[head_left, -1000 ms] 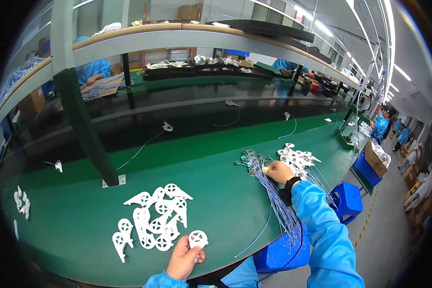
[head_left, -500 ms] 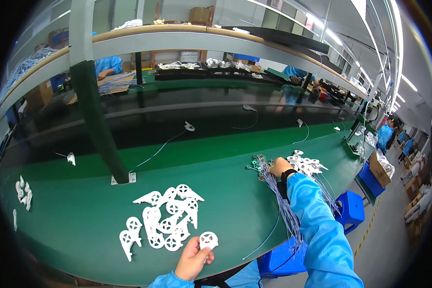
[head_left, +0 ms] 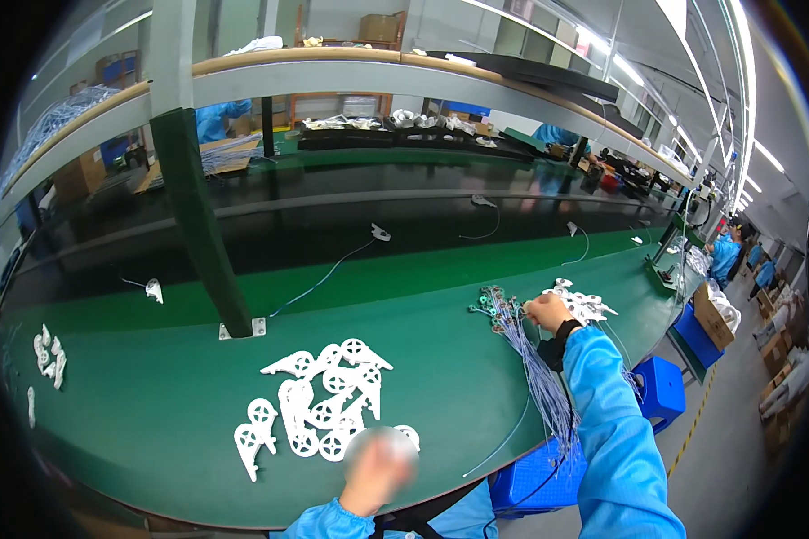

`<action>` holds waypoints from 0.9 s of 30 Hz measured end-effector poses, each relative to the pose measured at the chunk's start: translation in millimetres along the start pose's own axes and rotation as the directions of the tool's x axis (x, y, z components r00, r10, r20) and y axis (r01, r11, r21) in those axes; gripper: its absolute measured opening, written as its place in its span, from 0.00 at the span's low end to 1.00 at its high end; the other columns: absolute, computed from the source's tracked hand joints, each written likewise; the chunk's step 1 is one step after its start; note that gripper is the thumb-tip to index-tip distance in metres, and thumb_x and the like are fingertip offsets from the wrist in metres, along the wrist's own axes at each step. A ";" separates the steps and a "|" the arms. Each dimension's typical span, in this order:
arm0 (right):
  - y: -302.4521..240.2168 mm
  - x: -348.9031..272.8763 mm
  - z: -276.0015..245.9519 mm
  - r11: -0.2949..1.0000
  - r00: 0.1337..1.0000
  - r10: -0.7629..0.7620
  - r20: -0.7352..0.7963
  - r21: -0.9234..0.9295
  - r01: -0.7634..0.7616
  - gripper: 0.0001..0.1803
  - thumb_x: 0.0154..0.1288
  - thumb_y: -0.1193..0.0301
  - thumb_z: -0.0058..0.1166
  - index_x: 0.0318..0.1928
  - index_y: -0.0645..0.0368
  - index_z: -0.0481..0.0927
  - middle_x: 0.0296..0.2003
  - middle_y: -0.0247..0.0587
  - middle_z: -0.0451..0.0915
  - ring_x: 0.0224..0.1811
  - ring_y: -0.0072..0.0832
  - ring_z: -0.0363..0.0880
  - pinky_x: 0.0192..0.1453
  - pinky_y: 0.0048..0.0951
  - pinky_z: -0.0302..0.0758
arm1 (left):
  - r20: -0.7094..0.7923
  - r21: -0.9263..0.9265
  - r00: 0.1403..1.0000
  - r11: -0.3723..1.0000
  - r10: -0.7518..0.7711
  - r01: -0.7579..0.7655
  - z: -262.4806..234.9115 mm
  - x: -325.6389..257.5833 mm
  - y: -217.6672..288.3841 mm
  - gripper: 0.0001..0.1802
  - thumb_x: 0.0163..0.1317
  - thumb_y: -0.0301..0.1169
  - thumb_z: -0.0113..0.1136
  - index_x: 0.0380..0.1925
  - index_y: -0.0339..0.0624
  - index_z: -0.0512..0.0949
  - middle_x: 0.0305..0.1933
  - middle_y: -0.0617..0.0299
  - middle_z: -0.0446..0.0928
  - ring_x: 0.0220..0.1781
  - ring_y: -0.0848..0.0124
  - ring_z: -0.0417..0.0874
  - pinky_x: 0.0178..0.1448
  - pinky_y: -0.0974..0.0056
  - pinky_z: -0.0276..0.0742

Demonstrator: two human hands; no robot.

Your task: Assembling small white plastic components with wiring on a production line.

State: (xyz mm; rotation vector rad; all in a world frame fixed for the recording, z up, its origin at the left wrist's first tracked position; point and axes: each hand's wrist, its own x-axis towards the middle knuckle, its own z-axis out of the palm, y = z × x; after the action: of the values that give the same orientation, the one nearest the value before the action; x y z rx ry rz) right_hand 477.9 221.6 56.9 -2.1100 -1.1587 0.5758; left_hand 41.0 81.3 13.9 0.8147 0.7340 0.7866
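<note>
Close to the table's near edge is my left hand (head_left: 377,472), blurred, closed on a white plastic part (head_left: 408,435) whose round end sticks out beyond the fingers. My right hand (head_left: 550,312) has its fingers pinched together at the head of a bundle of thin blue-grey cables (head_left: 537,373). Small green and brown ring-like ends (head_left: 494,305) fan out there; what the fingertips hold is too small to make out. Between the hands, toward the left, spreads a group of white plastic parts (head_left: 337,382) with spoked round ends. Another white pile (head_left: 586,304) lies just past my right hand.
A green-wrapped post (head_left: 202,234) rises from the green table (head_left: 153,386). Beyond it runs a dark conveyor belt (head_left: 333,216) carrying scattered white parts with cables. Blue stools (head_left: 661,391) stand at the right below the table. Co-workers in blue sleeves are farther off.
My right hand has drawn slightly back from the cable ends, its fingers now showing pinched. The left hand has become smeared by motion and covers more of its part. The view has shifted slightly.
</note>
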 end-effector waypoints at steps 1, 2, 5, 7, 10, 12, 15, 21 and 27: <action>-0.5 0.0 2.1 0.948 0.991 -0.130 -0.034 -0.297 0.115 0.18 0.53 0.62 0.56 0.32 0.68 0.80 0.27 0.50 0.81 0.30 0.36 0.80 0.35 0.35 0.75 | 0.003 0.001 1.000 1.000 0.002 -0.002 0.3 0.4 -0.1 0.14 0.64 0.24 0.47 0.49 0.34 0.64 0.33 0.61 0.73 0.29 0.78 0.73 0.32 0.73 0.71; -9.4 -6.8 7.3 0.941 0.997 -0.081 -0.002 -0.331 0.075 0.22 0.51 0.58 0.58 0.33 0.69 0.80 0.31 0.54 0.81 0.38 0.43 0.80 0.47 0.37 0.73 | -0.004 0.003 1.000 1.000 0.000 0.000 -0.7 -0.9 -0.4 0.14 0.64 0.24 0.47 0.49 0.35 0.64 0.33 0.61 0.73 0.29 0.78 0.73 0.32 0.73 0.71; -16.6 -8.2 16.1 0.923 0.996 -0.085 -0.004 -0.377 0.077 0.22 0.50 0.58 0.59 0.33 0.69 0.80 0.32 0.57 0.81 0.39 0.46 0.80 0.46 0.36 0.74 | -0.009 -0.010 1.000 1.000 0.000 -0.001 -1.3 -2.1 0.3 0.14 0.64 0.24 0.47 0.49 0.35 0.65 0.33 0.61 0.73 0.29 0.78 0.73 0.32 0.73 0.71; -17.0 -3.2 21.8 0.914 0.999 -0.048 0.000 -0.404 0.044 0.24 0.48 0.58 0.59 0.35 0.70 0.79 0.35 0.62 0.80 0.42 0.48 0.79 0.48 0.37 0.74 | -0.008 -0.026 1.000 1.000 -0.007 0.007 -1.9 0.8 -0.6 0.13 0.64 0.24 0.47 0.49 0.35 0.65 0.33 0.61 0.73 0.29 0.78 0.73 0.32 0.73 0.71; -23.5 -4.6 25.0 0.896 0.998 -0.041 -0.051 -0.445 0.014 0.25 0.46 0.60 0.60 0.37 0.72 0.79 0.39 0.64 0.78 0.47 0.49 0.78 0.53 0.37 0.73 | -0.001 -0.022 1.000 1.000 -0.006 0.006 -1.4 -2.4 -0.6 0.13 0.63 0.24 0.47 0.48 0.35 0.65 0.33 0.61 0.73 0.29 0.78 0.73 0.32 0.72 0.71; -23.6 -4.4 25.9 0.892 0.992 -0.076 -0.096 -0.452 0.025 0.23 0.45 0.60 0.60 0.34 0.69 0.80 0.36 0.62 0.79 0.44 0.49 0.79 0.51 0.37 0.73 | -0.007 -0.006 1.000 1.000 -0.004 0.004 -2.6 -1.1 -1.8 0.14 0.63 0.23 0.47 0.49 0.35 0.65 0.33 0.61 0.73 0.29 0.77 0.73 0.32 0.72 0.71; -21.0 -6.6 22.8 0.906 0.972 -0.185 -0.144 -0.408 0.112 0.18 0.45 0.61 0.59 0.29 0.66 0.80 0.31 0.55 0.81 0.36 0.43 0.81 0.43 0.35 0.75 | -0.018 -0.035 1.000 0.999 -0.004 0.004 -1.0 -3.6 -0.8 0.13 0.63 0.23 0.47 0.48 0.35 0.65 0.32 0.61 0.73 0.29 0.77 0.73 0.32 0.72 0.71; -31.0 -25.3 -13.3 0.912 0.997 0.022 0.078 0.408 -0.052 0.14 0.62 0.70 0.42 0.45 0.68 0.68 0.35 0.49 0.80 0.31 0.35 0.82 0.30 0.30 0.74 | -0.019 -0.013 1.000 1.000 0.015 -0.015 -1.7 -3.7 -2.4 0.12 0.63 0.23 0.47 0.48 0.35 0.66 0.32 0.61 0.73 0.29 0.78 0.74 0.32 0.73 0.71; -44.5 -67.0 -45.0 0.531 0.984 -0.051 0.173 0.839 -0.120 0.08 0.63 0.72 0.40 0.41 0.62 0.67 0.33 0.46 0.76 0.38 0.41 0.79 0.37 0.35 0.74 | -0.022 -0.018 1.000 1.000 0.012 -0.012 3.2 -1.6 -0.9 0.14 0.60 0.18 0.46 0.47 0.36 0.66 0.37 0.58 0.73 0.27 0.74 0.74 0.28 0.70 0.69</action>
State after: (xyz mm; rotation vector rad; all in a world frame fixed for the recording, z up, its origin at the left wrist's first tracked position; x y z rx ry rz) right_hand 447.3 166.8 124.4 -1.2189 -0.6679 1.1053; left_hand 43.1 78.5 15.1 0.7960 0.7409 0.8126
